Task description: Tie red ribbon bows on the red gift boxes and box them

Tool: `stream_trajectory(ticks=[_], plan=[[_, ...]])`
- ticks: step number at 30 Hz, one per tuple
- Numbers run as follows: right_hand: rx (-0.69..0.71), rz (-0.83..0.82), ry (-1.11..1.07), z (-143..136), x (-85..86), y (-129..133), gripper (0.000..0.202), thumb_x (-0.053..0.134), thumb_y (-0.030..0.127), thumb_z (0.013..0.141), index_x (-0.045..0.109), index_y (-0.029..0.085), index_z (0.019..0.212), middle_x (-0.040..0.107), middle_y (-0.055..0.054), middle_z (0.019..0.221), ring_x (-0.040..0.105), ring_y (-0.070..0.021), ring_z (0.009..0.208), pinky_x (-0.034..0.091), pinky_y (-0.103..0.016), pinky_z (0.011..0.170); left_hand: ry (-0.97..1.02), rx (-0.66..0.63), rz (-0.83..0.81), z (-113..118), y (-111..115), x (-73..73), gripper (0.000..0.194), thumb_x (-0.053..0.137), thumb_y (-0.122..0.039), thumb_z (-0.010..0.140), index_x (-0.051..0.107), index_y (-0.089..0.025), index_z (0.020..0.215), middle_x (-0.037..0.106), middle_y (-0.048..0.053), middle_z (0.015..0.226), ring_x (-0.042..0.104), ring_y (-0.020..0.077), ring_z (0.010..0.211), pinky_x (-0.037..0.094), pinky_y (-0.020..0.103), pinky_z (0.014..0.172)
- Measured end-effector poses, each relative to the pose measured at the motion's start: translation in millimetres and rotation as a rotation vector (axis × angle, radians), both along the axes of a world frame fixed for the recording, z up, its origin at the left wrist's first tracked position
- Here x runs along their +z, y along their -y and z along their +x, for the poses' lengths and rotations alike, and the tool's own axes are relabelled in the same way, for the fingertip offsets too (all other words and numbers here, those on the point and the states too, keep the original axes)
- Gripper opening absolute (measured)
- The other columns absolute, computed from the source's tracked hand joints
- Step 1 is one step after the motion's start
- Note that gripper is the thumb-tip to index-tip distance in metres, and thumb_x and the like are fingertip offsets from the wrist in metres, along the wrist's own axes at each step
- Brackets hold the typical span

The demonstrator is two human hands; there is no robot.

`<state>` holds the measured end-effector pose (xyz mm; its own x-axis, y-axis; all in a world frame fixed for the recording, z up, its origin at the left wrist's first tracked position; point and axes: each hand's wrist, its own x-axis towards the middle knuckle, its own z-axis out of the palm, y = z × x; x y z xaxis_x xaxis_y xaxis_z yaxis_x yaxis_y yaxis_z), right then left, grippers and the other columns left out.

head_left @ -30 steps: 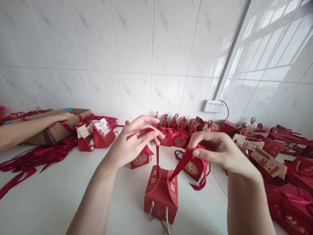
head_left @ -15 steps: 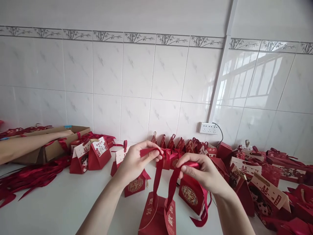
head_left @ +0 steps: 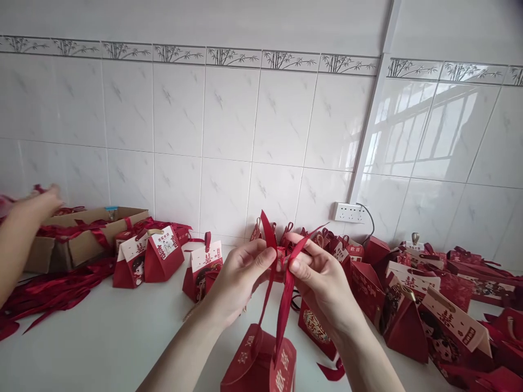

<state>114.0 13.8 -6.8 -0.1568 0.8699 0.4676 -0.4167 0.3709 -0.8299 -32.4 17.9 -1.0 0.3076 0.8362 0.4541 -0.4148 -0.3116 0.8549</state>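
The left hand point(head_left: 241, 277) and the right hand point(head_left: 322, 277) are close together with a narrow gap between them, each pinching one strand of the red ribbon point(head_left: 285, 305) between thumb and fingers. The red box point(head_left: 245, 359) sits below them, between the forearms, and both strands rise from its curved top flaps to the fingertips. With strands this soft and slippery, a light, even pull from both sides seems best: enough to take out slack, not so much that the box lifts or the card creases where the ribbon comes through. The right strand looks bunched, so smoothing it flat under the right thumb would probably help it lie neatly. Keeping both pinches centred over the flaps should stop one side being drawn higher. A loose tail points up above each hand and is best kept clear of the fingers, while the medallion box point(head_left: 314, 326) near the right wrist is close enough to be knocked
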Motion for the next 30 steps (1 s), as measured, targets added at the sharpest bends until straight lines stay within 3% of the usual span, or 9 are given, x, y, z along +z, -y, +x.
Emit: stream_trajectory(ticks=[5,11,14,24,27,30], plan=[[0.129,-0.021,-0.029,0.9,2.4,-0.7,0.017,0.075,0.034,0.073,0.067,0.019,0.073,0.065,-0.001,0.065,0.059,-0.0138,0.060,0.051,-0.030,0.067,0.028,-0.054,-0.017,1.9,-3.3,-1.5,0.023,0.065,-0.037,0.081,0.062,-0.017,0.070,0.057,-0.002,0.066,0.053,0.0080,0.064,0.046,0.021,0.065],[-0.078,-0.033,-0.137,5.9,4.8,0.7,0.023,0.079,0.035,0.067,0.063,0.019,0.067,0.059,0.002,0.060,0.051,-0.0102,0.055,0.046,-0.023,0.056,0.121,-0.088,0.025,-4.5,5.1,3.3,0.025,0.064,-0.037,0.082,0.059,-0.017,0.067,0.055,-0.004,0.062,0.050,0.0055,0.053,0.044,0.021,0.058],[-0.107,-0.015,-0.110,6.2,3.8,-0.2,0.020,0.080,0.033,0.067,0.065,0.019,0.068,0.059,0.003,0.061,0.051,-0.0090,0.055,0.045,-0.022,0.057,0.103,-0.075,0.017,-4.8,6.3,4.8,0.024,0.065,-0.036,0.081,0.060,-0.017,0.068,0.055,-0.003,0.062,0.052,0.0054,0.053,0.044,0.020,0.054],[0.135,0.085,-0.018,-2.0,5.4,8.8,0.018,0.068,0.034,0.081,0.064,0.019,0.071,0.061,0.003,0.059,0.055,-0.0097,0.042,0.048,-0.025,0.047,0.072,-0.147,-0.045,13.4,11.5,-2.7,0.022,0.065,-0.032,0.083,0.060,-0.015,0.070,0.055,-0.004,0.063,0.055,0.0039,0.051,0.044,0.017,0.052],[0.127,0.093,-0.024,-1.4,3.4,8.2,0.017,0.066,0.034,0.082,0.064,0.020,0.073,0.062,0.003,0.059,0.057,-0.0106,0.044,0.052,-0.028,0.054,0.103,-0.151,-0.026,14.8,16.4,-1.1,0.022,0.065,-0.031,0.082,0.060,-0.015,0.069,0.057,-0.004,0.064,0.053,0.0036,0.048,0.044,0.018,0.051],[0.072,0.108,-0.016,0.1,0.8,7.3,0.014,0.067,0.033,0.082,0.065,0.021,0.075,0.065,0.002,0.067,0.062,-0.0123,0.059,0.052,-0.030,0.070,0.147,-0.111,-0.046,15.4,18.6,0.1,0.021,0.067,-0.032,0.081,0.059,-0.015,0.071,0.058,-0.004,0.062,0.053,0.0038,0.046,0.043,0.017,0.048]])
